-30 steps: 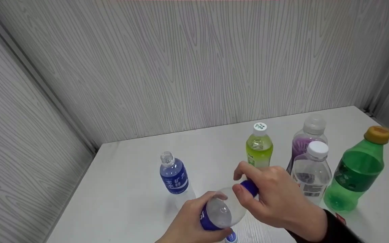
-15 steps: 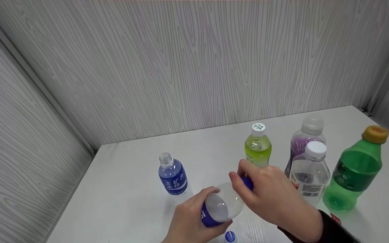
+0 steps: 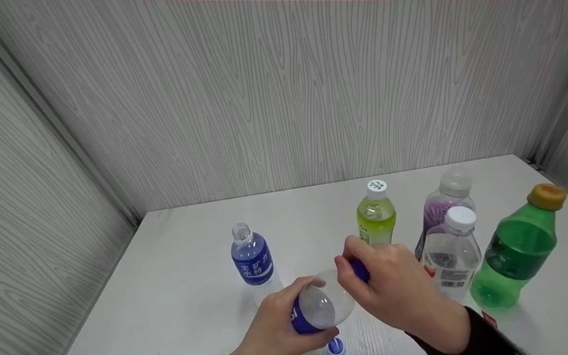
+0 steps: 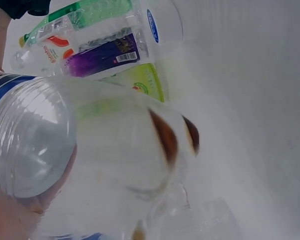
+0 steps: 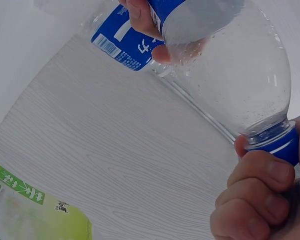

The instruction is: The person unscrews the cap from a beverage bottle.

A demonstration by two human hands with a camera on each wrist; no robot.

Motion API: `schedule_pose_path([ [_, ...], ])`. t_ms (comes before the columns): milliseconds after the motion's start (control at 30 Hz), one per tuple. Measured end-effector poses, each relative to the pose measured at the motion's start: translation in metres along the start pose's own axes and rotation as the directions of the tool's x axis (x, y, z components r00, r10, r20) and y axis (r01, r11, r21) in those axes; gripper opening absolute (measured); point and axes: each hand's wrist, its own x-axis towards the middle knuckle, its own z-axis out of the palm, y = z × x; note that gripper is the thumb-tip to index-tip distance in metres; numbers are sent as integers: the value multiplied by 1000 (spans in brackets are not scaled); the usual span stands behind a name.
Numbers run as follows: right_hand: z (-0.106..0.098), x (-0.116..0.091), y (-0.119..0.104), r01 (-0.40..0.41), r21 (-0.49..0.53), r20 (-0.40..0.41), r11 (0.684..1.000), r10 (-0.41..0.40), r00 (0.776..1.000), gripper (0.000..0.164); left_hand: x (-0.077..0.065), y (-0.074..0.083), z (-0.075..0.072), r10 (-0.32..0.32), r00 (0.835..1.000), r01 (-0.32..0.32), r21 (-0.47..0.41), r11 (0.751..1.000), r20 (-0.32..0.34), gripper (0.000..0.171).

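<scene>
My left hand [image 3: 284,320] grips a tilted clear plastic bottle [image 3: 328,298] around its blue-labelled body. At the bottle's upper right end, my right hand [image 3: 400,288] pinches the blue bottle cap [image 3: 361,271] between thumb and curled fingers. The right wrist view shows this cap [image 5: 283,146] on the bottle neck, with the neck ring visible above it. Left of the hands stands another blue-labelled bottle [image 3: 253,261], its mouth uncapped. A loose blue-and-white cap [image 3: 336,346] lies on the table below the held bottle.
Behind the right hand stands a yellow-green bottle [image 3: 376,219] with a white cap. Further right are a purple-labelled bottle [image 3: 439,212], a clear white-capped bottle [image 3: 451,251] and a large green bottle [image 3: 515,256]. A wood-grain panel [image 3: 264,98] rises behind the white table [image 3: 180,276].
The right hand's fingers have closed in and turned around the blue cap, which now shows less. The left hand still holds the bottle, with only a slight shift. The standing bottles have stayed put.
</scene>
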Motion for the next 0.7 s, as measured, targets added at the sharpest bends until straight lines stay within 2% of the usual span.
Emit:
schedule_pose_path([
  [133,-2,0,2,111,31,-18,993,-111,994,16,0,-1,-3,30,998,-26,-79,997,47,57],
  [233,-4,-1,3,154,53,-9,987,-154,988,13,-1,-2,-4,47,996,-38,-119,992,73,56],
  [467,-4,-2,4,153,55,5,987,-154,988,13,-1,-3,-4,85,995,-77,-128,989,61,55],
  [600,-5,-1,2,84,60,25,995,-86,996,10,0,-1,-3,-4,997,13,-119,993,74,56],
  [700,-6,-1,1,-23,51,63,998,20,998,8,0,2,-3,-97,993,102,-70,992,69,58],
])
